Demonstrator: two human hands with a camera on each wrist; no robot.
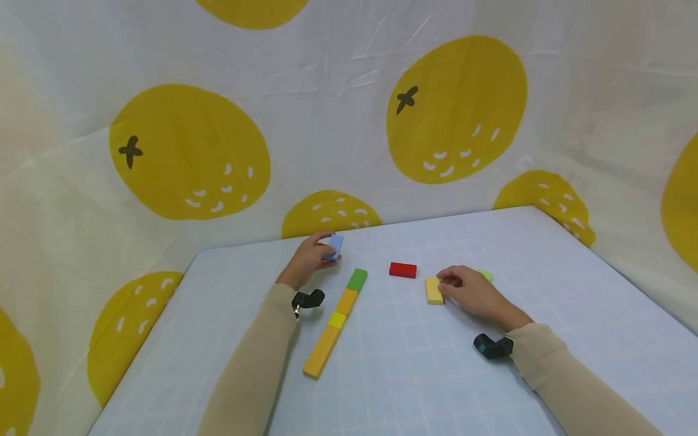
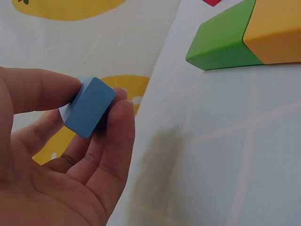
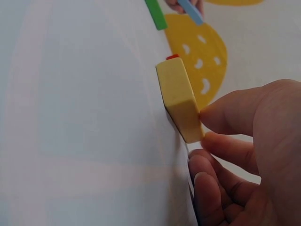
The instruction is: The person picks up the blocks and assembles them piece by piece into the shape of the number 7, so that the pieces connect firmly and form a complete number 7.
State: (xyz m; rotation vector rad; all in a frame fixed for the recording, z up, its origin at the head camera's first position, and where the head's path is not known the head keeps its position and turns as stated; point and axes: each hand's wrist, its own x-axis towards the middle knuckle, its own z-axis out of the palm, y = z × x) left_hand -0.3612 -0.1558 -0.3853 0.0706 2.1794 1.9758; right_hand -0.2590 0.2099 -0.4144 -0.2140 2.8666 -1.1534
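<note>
My left hand [image 1: 309, 259] grips a light-blue block [image 1: 334, 247] above the table's far side. In the left wrist view, the thumb presses one side of this blue block [image 2: 91, 107] and the fingers curl behind it. At the right, my right hand [image 1: 473, 292] pinches the edge of a pale-yellow block [image 1: 433, 290] low over the table. The right wrist view has thumb and fingertip at the side of this yellow block [image 3: 178, 94], other fingers curled below. Between the hands is a row of a green block [image 1: 357, 280], orange blocks [image 1: 322, 351] and a small yellow block [image 1: 337, 320].
A red block [image 1: 403, 270] lies on the table [image 1: 392, 375] between the row and the pale-yellow block. Behind my right hand, a light-green block [image 1: 485, 275] shows in part. A curtain [image 1: 327, 133] with yellow fruit print stands along the table's far and side edges.
</note>
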